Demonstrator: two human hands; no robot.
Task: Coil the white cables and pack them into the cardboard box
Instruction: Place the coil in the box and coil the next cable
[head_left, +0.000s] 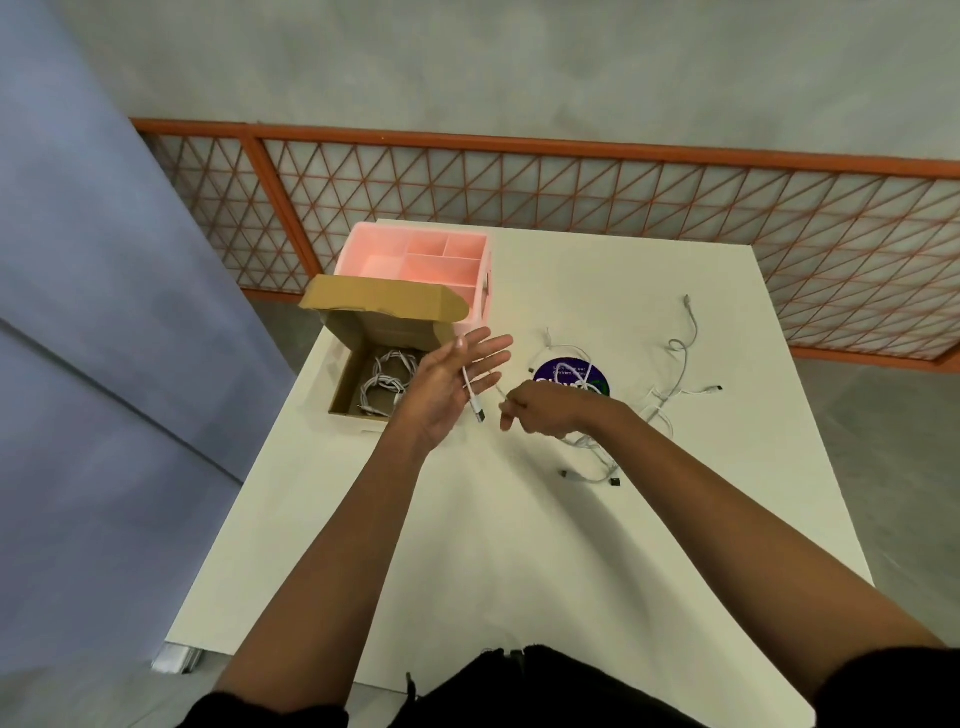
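White table (519, 545) fills our view, pink organizer (415, 260) at its far-left corner. Box (347, 374) sits just in front of organizer, lid up, coiled cables (387, 379) inside. Our left hand (457, 384) hovers at box's right edge, palm showing, fingers straight and spread, cable (471, 392) draped across them, plug dangling. Our right hand (540, 410) is just beside it, fingers curled, pinching same cable. Loose cables (665, 410) lie tangled on table right of hands, partly over purple sticker (558, 375).
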